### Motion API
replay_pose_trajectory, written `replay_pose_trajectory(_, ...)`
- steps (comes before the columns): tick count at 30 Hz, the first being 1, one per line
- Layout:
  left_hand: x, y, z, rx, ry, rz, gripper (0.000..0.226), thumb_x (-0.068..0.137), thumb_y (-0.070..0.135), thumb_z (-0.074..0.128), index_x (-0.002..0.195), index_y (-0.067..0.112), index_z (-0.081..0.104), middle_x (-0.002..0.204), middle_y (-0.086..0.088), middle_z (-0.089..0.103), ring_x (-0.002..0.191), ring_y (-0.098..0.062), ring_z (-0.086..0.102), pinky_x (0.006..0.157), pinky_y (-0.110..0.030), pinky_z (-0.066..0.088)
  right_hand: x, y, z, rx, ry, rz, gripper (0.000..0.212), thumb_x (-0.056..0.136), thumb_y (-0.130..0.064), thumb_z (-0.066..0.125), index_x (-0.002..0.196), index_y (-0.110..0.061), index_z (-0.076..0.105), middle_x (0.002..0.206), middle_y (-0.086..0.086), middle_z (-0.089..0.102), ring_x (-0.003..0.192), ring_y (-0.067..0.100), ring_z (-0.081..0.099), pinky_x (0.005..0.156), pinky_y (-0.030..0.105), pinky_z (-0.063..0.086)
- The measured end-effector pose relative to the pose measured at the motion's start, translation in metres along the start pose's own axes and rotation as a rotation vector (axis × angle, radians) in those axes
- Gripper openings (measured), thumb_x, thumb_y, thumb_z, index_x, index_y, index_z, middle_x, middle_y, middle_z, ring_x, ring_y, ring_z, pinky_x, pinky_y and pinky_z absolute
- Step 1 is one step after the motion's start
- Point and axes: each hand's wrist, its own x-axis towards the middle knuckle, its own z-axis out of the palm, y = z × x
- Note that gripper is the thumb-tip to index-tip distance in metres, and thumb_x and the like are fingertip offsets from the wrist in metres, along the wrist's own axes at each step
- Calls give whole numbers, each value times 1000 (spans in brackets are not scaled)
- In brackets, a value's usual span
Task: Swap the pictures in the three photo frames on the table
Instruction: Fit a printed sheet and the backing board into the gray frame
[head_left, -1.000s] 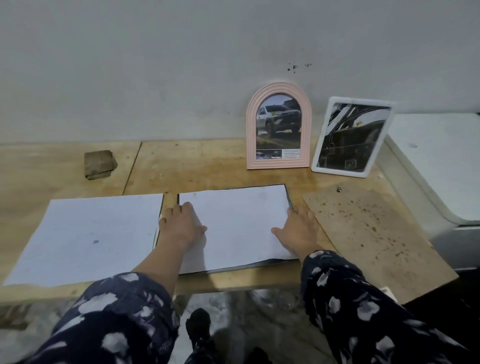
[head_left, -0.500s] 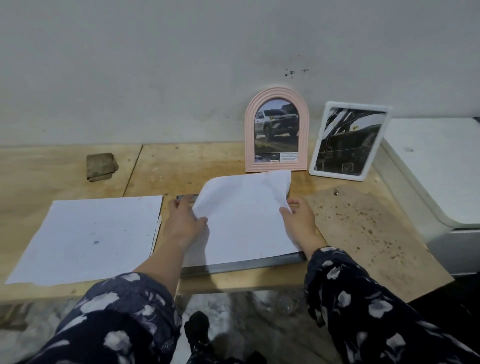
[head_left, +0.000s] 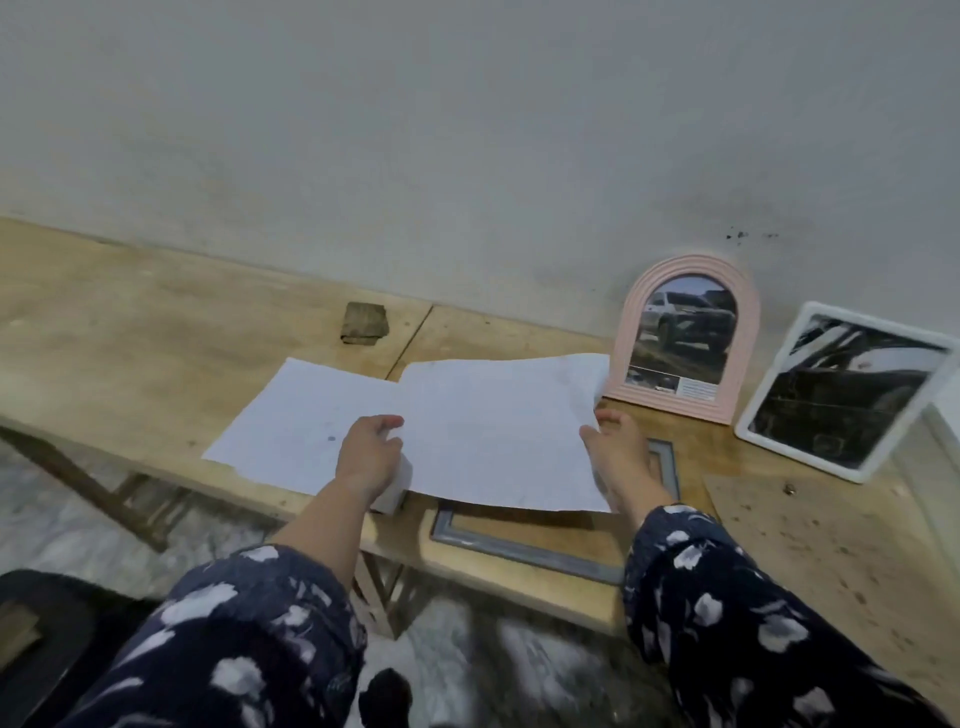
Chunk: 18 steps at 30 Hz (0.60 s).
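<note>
Wooden table (head_left: 156, 322) against a grey wall. Left: white sheet (head_left: 291, 415) flat on table. Left hand (head_left: 370, 456), fingers curled, pinches left edge of lifted white paper (head_left: 498, 431); right hand (head_left: 621, 452) grips its right edge, fingers curled. Grey frame (head_left: 524, 551) lies flat under paper. Pink arched frame (head_left: 685, 338), then white frame (head_left: 841, 395), lean on wall.

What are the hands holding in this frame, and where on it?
Both hold one white sheet above the grey frame: left hand on its left edge, right hand on its right edge.
</note>
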Motion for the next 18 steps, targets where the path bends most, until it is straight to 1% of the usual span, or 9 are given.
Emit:
replay_pose_trajectory(2, 2, -15, -23, -6, 85, -37, 35, 96, 4, 49, 129, 11, 56, 140, -5, 50, 130, -22, 46, 110, -35, 36, -3, -10, 25, 11, -112, 7, 40, 90, -5, 55, 126, -22, 47, 121, 8, 60, 95, 27, 64, 85, 45, 56)
replay_pose_trajectory(5, 7, -36, -54, -18, 203, -72, 37, 96, 4, 47, 132, 8, 54, 142, -7, 48, 132, -23, 43, 109, -32, 31, -13, -27, 59, -20, -245, 28, 61, 89, 8, 52, 134, -30, 39, 100, 0, 59, 79, 22, 64, 60, 34, 55)
replay_pose_trajectory(6, 8, -40, -60, -26, 223, -77, 38, 96, 4, 47, 133, 7, 54, 143, -7, 47, 133, -24, 43, 109, -31, 31, -15, -31, 65, -67, -264, 20, 59, 88, 10, 50, 133, -27, 43, 97, -2, 58, 77, 20, 63, 54, 29, 52)
replay_pose_trajectory(8, 14, -56, -83, -53, 279, -106, 38, 96, 4, 46, 134, 6, 53, 144, -8, 47, 133, -25, 42, 109, -31, 30, -20, -41, 96, -179, -340, -17, 52, 87, 10, 44, 130, -18, 54, 104, 3, 61, 75, 18, 60, 50, 21, 46)
replay_pose_trajectory(10, 21, -64, -98, -79, 317, -123, 38, 96, 4, 46, 134, 6, 52, 143, -8, 48, 133, -25, 43, 109, -32, 31, -22, -48, 120, -222, -390, -14, 49, 88, 10, 39, 124, -17, 60, 96, 5, 62, 67, 17, 55, 46, 17, 43)
replay_pose_trajectory(12, 29, -77, -121, -123, 350, -148, 38, 96, 3, 46, 134, 6, 51, 143, -9, 48, 131, -26, 45, 107, -32, 33, -23, -55, 154, -264, -426, -27, 51, 89, 10, 38, 125, -18, 59, 92, 5, 61, 62, 14, 51, 46, 19, 42)
replay_pose_trajectory(14, 37, -90, -146, -121, 374, -157, 38, 96, 2, 46, 134, 5, 50, 143, -10, 46, 130, -27, 45, 105, -31, 34, -25, -63, 188, -323, -454, -82, 54, 89, 8, 37, 132, -19, 56, 103, 7, 56, 65, 13, 49, 50, 19, 39)
replay_pose_trajectory(16, 47, -105, -176, -64, 388, -148, 40, 96, 2, 45, 136, 3, 49, 144, -12, 42, 130, -27, 44, 106, -31, 34, -30, -74, 223, -371, -482, -124, 58, 88, 8, 37, 138, -18, 50, 122, 9, 56, 79, 15, 51, 56, 19, 39)
replay_pose_trajectory(18, 58, -120, -205, -11, 390, -157, 42, 96, 3, 45, 139, 3, 46, 145, -12, 38, 131, -28, 43, 107, -31, 32, -36, -85, 260, -434, -517, -198, 59, 88, 7, 38, 142, -16, 43, 143, 8, 46, 99, 17, 54, 74, 24, 46)
